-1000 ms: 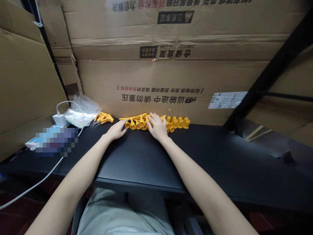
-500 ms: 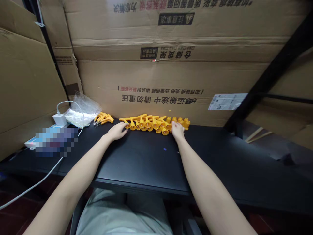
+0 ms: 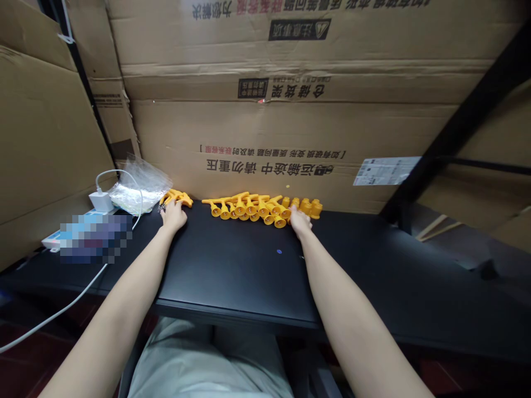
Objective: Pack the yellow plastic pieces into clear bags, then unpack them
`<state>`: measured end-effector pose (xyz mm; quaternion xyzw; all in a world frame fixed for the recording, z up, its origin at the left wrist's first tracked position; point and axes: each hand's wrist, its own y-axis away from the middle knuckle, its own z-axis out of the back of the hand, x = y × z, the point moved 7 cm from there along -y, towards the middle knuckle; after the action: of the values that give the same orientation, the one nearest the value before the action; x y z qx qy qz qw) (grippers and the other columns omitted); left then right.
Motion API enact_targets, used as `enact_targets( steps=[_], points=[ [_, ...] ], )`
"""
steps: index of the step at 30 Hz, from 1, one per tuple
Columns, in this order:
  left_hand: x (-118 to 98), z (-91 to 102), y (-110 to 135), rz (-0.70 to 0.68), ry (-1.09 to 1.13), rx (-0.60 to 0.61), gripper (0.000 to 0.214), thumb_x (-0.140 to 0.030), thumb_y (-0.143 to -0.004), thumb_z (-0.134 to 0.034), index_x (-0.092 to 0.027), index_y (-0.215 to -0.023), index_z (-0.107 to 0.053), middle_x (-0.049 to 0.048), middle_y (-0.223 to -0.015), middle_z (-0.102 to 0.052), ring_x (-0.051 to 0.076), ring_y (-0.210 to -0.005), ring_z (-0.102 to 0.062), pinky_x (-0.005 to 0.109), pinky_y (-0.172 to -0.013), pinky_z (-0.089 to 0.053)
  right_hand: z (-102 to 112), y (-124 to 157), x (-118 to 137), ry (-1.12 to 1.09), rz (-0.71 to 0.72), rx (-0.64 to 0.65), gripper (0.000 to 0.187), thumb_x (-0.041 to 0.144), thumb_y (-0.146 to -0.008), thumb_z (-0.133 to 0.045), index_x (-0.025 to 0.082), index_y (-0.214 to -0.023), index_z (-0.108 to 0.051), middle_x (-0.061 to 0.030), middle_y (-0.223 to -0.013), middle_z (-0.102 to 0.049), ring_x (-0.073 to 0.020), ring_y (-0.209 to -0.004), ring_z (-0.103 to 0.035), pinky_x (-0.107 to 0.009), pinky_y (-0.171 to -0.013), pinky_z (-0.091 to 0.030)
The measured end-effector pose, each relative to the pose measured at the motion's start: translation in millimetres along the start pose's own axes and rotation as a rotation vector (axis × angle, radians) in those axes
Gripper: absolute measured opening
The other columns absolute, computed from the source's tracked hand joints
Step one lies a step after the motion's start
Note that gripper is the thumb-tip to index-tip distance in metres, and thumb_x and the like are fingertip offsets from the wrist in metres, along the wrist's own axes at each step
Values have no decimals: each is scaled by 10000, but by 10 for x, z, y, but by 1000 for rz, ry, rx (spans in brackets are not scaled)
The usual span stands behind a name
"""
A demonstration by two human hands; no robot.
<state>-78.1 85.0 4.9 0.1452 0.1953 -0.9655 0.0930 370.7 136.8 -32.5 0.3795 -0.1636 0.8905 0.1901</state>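
Resting left hand point(image 3: 175, 217): eleven o'clock, fingers spread at pieces point(image 3: 179, 195).
Right hand point(image 3: 301, 221): one o'clock, by cups point(image 3: 316, 209); fingers were unreadable.
Funnels point(image 3: 251, 207): lay at twelve, seemingly shape-sorted.

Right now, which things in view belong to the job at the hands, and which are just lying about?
Probably being worked with:
bent yellow pieces at the left hand
row of yellow funnel-ended pieces
short yellow pieces by the right hand

Apparently just lying about:
clear plastic bag
white plug
small blue dot (piece or mark, unclear)
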Motion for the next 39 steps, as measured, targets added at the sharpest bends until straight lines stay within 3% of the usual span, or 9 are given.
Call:
enact_targets(
  steps=[4, 8, 13, 21, 26, 33, 39],
  points=[
    [179, -35, -43, 85, 45, -5, 495, -130, -801, -402, -233, -1276, -500, 123, -1416, -426, 271, -1341, -329, 608, -1067, -234, 21, 0, -26, -33, 2, -77, 518, 465, -897, -269, 222, -1176, -630, -142, -1309, -497, -333, -1260, -374, -570, -1029, -268],
    [198, -30, -59, 76, 30, -23, 473, -109, -790, -411, -242, -1226, -535, 113, -1335, -502, 272, -1304, -369, 598, -1064, -239, 102, 70, 8, -85, 34, -203, 478, 448, -889, -319, 201, -1173, -613, -159, -1289, -455, -318, -1238, -388, -521, -1013, -311],
    [179, 5, -41, 94, -55, -30, 410, -159, -815, -433, -224, -1205, -541, 155, -1272, -519, 314, -1248, -402, 601, -1004, -289, 247, 175, 144, -180, 222, -373, 378, 357, -850, -396, 150, -1104, -584, -171, -1197, -453, -271, -1131, -474, -452, -978, -359],
    [117, 53, -41, 78, -12, -67, 241, -223, -828, -485, -202, -1042, -592, 143, -1176, -604, 317, -1153, -495, 521, -951, -337, 418, 336, 338, -270, 433, -560, 204, 287, -814, -422, 196, -977, -503, -137, -1088, -468, -254, -1078, -476, -433, -925, -395],
    [99, 142, -47, 64, 78, -161, 206, -227, -853, -434, -200, -983, -592, 91, -999, -683, 268, -1031, -589, 468, -942, -336, 447, 441, 513, -293, 543, -590, 123, 276, -811, -407, 210, -898, -465, -106, -998, -489, -240, -1039, -480, -440, -945, -384],
    [-218, 395, 18, -182, 164, -294, 200, -235, -844, -446, -179, -948, -607, 51, -871, -673, 186, -866, -620, 310, -861, -393, 436, 566, 755, -254, 504, -479, 175, 291, -794, -413, 207, -946, -426, -94, -990, -498, -221, -978, -501, -397, -896, -418],
    [-470, 422, 95, -290, 153, -248, 231, -255, -859, -423, -167, -928, -625, 36, -738, -625, 170, -731, -591, 278, -752, -423, 365, 732, 986, -241, 530, -371, 255, 282, -764, -434, 204, -1005, -416, -90, -1010, -520, -224, -982, -511, -396, -886, -426]
  ],
)
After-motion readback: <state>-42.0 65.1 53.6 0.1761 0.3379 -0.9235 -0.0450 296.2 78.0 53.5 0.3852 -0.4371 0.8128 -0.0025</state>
